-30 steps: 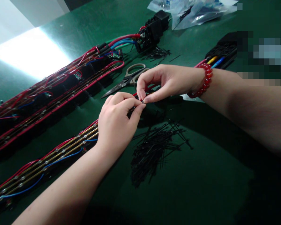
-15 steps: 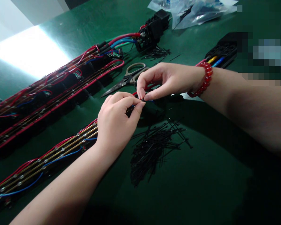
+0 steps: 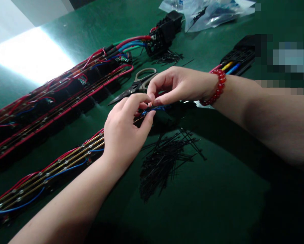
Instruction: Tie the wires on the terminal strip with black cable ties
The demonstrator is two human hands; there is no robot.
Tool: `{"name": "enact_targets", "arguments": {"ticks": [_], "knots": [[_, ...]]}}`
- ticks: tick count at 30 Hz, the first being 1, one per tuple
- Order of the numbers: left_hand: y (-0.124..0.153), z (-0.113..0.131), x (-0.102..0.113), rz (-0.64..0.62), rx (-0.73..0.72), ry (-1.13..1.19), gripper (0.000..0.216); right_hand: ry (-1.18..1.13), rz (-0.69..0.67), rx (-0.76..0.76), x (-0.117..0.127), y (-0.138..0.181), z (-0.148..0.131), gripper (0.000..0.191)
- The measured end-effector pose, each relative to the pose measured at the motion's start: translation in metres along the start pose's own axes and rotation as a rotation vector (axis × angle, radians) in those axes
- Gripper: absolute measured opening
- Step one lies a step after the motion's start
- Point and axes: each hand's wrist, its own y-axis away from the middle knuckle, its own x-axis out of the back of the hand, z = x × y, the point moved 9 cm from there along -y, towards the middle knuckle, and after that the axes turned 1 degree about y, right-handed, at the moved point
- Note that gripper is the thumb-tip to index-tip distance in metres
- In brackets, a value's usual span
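My left hand [image 3: 124,122] rests over the right part of a wired strip [image 3: 63,166] with brass-coloured rods and red and blue wires. Its thumb and forefinger stand apart, with blue wires [image 3: 145,112] showing between them; the other fingertips are partly hidden. Just above, my right hand [image 3: 176,86], with a red bead bracelet [image 3: 219,86] at the wrist, is pinched closed at the fingertips. Whatever lies in that pinch is too small to make out. Below the hands lies a pile of black cable ties [image 3: 162,166].
Scissors [image 3: 131,89] lie behind my hands. Another wired assembly [image 3: 65,91] runs along the left to a black connector block [image 3: 164,34]. A second black connector [image 3: 239,52] is at right. Clear plastic bags [image 3: 215,15] lie at the back of the green table [image 3: 218,203].
My left thumb and forefinger have parted from their pinch, exposing blue wires. My right fingertips have moved slightly up and left, still pinched. The view has shifted a little.
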Motion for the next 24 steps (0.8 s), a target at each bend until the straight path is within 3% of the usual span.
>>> {"name": "enact_targets", "arguments": {"ticks": [8, 17, 24], "knots": [[-0.0006, 0.0034, -0.0027, -0.033, -0.04, -0.088, 0.026, -0.033, 0.022, -0.013, 0.0009, -0.0002, -0.0013, 0.016], [-0.0004, 0.0015, -0.0063, -0.085, -0.033, -0.168, 0.021, -0.007, 0.006, 0.077, -0.0001, 0.0003, -0.0055, 0.017], [-0.0008, 0.0027, -0.0052, -0.074, -0.039, -0.159, 0.014, -0.057, -0.005, 0.006, -0.0014, 0.0002, -0.0004, 0.02]]}}
